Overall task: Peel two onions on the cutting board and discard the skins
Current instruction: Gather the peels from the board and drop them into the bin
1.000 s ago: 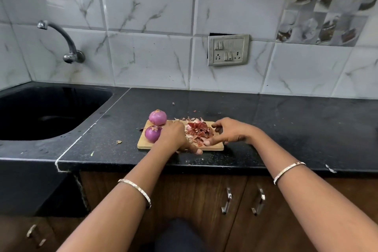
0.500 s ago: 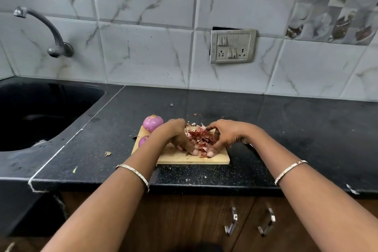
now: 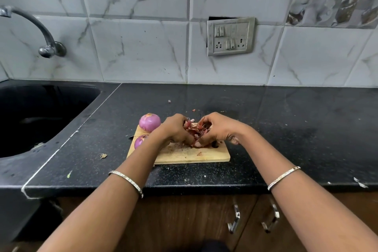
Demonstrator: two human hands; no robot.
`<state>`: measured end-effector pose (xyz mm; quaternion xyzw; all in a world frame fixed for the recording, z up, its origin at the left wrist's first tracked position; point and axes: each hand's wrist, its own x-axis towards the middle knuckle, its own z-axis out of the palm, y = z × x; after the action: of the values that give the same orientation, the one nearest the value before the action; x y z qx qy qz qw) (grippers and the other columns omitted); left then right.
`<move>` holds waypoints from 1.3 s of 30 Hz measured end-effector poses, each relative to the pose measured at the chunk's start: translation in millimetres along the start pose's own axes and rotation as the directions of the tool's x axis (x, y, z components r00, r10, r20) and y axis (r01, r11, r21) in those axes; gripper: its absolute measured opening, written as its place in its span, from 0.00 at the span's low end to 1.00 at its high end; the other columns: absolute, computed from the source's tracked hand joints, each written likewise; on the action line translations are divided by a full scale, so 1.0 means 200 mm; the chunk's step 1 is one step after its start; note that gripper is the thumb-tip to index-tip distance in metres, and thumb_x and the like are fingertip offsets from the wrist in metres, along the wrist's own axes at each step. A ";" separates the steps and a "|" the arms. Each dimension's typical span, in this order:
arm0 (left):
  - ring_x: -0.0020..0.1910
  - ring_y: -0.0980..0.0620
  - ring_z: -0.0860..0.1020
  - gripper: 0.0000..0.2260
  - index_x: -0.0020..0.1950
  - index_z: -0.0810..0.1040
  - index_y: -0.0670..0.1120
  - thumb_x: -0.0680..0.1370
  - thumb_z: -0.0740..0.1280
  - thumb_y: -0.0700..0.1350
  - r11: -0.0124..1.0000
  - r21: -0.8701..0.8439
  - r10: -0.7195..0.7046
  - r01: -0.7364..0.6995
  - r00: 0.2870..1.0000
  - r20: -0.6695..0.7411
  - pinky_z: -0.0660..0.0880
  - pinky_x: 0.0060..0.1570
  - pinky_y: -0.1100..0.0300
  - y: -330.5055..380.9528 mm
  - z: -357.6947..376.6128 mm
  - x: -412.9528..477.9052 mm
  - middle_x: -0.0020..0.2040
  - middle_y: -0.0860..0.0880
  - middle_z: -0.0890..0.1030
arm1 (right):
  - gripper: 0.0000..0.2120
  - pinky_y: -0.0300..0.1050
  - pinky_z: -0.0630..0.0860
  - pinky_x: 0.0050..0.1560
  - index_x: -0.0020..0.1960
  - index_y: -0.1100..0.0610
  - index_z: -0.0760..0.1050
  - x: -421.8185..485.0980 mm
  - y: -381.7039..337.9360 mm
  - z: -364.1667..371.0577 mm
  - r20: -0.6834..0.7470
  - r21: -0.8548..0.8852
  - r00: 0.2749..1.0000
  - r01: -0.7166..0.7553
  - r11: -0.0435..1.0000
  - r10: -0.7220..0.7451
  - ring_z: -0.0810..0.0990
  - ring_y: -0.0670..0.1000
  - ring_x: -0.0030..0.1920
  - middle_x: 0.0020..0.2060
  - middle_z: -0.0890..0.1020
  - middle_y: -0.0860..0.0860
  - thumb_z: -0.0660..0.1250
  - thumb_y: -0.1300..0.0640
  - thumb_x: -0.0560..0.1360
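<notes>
At the centre of the frame both hands cup a heap of red onion skins (image 3: 195, 131) over the wooden cutting board (image 3: 190, 155) on the black table (image 3: 286, 129). The left hand (image 3: 176, 129) and right hand (image 3: 217, 129) have their fingers curled round the skins from either side. Two peeled onions sit at the board's left end: the far onion (image 3: 149, 122) and, just below it, the near onion (image 3: 140, 141), partly hidden by the left wrist.

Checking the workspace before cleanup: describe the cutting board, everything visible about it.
The cutting board is a light wooden rectangle with rounded corners, lying flat on the black countertop. At its left end sit the peeled purple far onion and near onion. A heap of reddish onion skins lies mid-board, gathered between the left hand and right hand. Small skin flecks dot its bare near side.
</notes>
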<state>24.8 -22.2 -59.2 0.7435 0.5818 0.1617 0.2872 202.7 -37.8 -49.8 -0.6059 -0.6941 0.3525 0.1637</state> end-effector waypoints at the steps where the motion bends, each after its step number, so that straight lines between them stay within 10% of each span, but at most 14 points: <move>1: 0.43 0.48 0.78 0.13 0.42 0.76 0.44 0.67 0.79 0.39 1.000 -0.003 0.000 0.000 1.000 -0.005 0.76 0.43 0.56 0.00 0.00 -0.01 0.43 0.47 0.81 | 0.23 0.56 0.84 0.46 0.55 0.56 0.81 -0.02 0.00 0.00 0.010 0.049 1.000 -0.002 0.999 0.001 0.85 0.56 0.45 0.50 0.86 0.58 0.85 0.59 0.63; 20: 0.52 0.37 0.84 0.20 0.45 0.84 0.37 0.57 0.81 0.43 0.958 -0.207 0.212 -0.197 0.976 0.052 0.81 0.54 0.39 0.54 0.09 -0.22 0.45 0.38 0.86 | 0.19 0.47 0.85 0.48 0.55 0.69 0.81 -0.61 0.17 -0.28 -0.162 0.513 0.987 0.097 0.853 -0.014 0.86 0.56 0.47 0.48 0.85 0.65 0.75 0.78 0.66; 39: 0.40 0.52 0.79 0.15 0.48 0.84 0.44 0.64 0.82 0.41 0.954 -0.172 0.296 -0.244 0.854 0.429 0.75 0.41 0.59 0.98 1.38 -0.57 0.43 0.47 0.85 | 0.17 0.44 0.80 0.47 0.48 0.66 0.83 -1.60 1.19 -0.03 -0.305 0.538 0.871 -0.176 0.825 0.385 0.83 0.50 0.42 0.42 0.87 0.59 0.77 0.77 0.62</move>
<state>303.1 -228.1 -144.2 0.8176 0.3793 0.0563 0.4295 447.3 -337.6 -146.1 -0.6998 -0.4332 0.4067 0.3965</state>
